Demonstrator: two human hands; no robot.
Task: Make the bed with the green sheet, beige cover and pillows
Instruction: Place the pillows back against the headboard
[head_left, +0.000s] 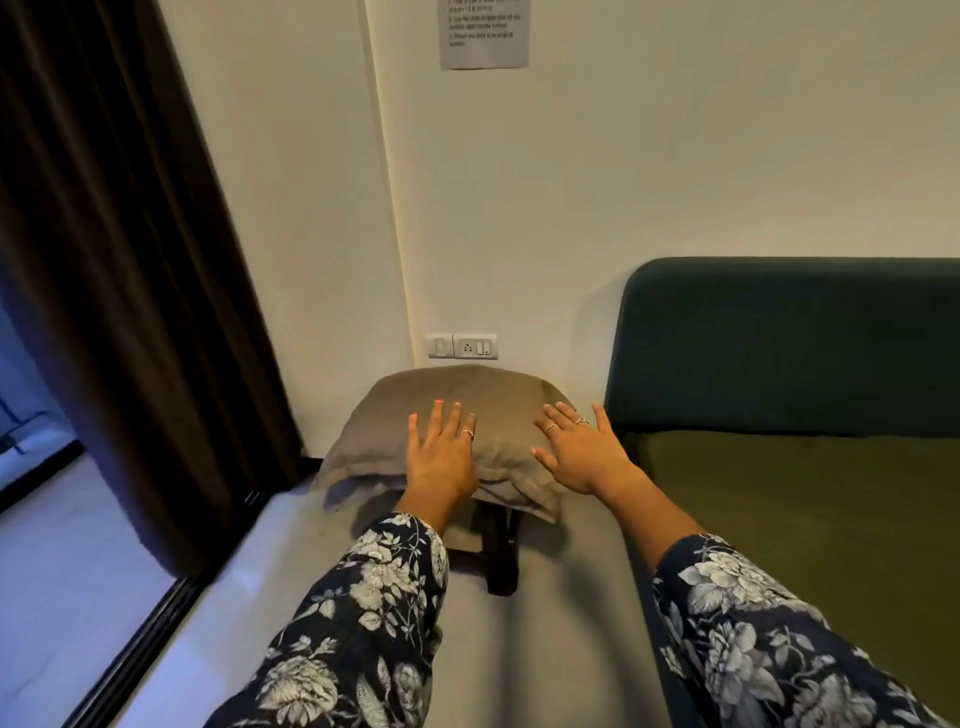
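Floral sleeves led to left hand and right hand, each grip flat and open, holding nothing, on the pillow; green sheet was laid, beige cover not seen.

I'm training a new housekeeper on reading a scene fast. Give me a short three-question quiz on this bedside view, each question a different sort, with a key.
1. True or false: the pillow lies on the green sheet.
2. Multiple choice: the fingers of the left hand and right hand are A) curled round a corner, B) spread straight over the pillow, C) gripping the curtain.
3. Fill in: the socket plate sits on the wall just ____ the pillow.

Key:
1. False; it sits on a small stool beside the bed.
2. B
3. above
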